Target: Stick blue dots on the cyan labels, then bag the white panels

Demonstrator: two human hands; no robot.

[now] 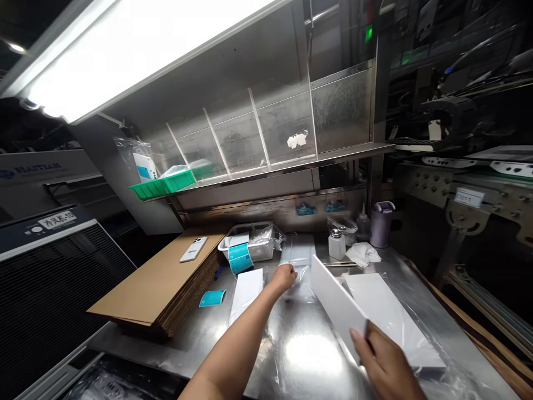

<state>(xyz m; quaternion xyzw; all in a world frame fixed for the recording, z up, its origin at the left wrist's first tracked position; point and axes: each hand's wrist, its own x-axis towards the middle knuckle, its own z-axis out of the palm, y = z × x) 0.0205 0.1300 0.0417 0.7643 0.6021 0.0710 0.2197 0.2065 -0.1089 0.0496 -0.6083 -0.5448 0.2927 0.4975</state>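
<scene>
My right hand [377,358] grips the lower end of a flat white panel [339,308], tilted up on its edge above the steel table. Farther forward, my left hand [285,276] is closed, its fingertips pinching a clear plastic bag [300,280] from a flat stack of clear sheeting [297,250]. To the right of the held panel lies another white panel [391,316] on clear film. A white piece [246,291] lies left of my left hand, partly behind my forearm.
Brown cardboard sheets [166,278] are stacked at left with a phone [194,249] on top. A white bin [263,253] holds bags and teal labels [240,258]. At the back right stand a pump bottle [337,246] and a purple cup [381,225]. A shelf [283,168] crosses above.
</scene>
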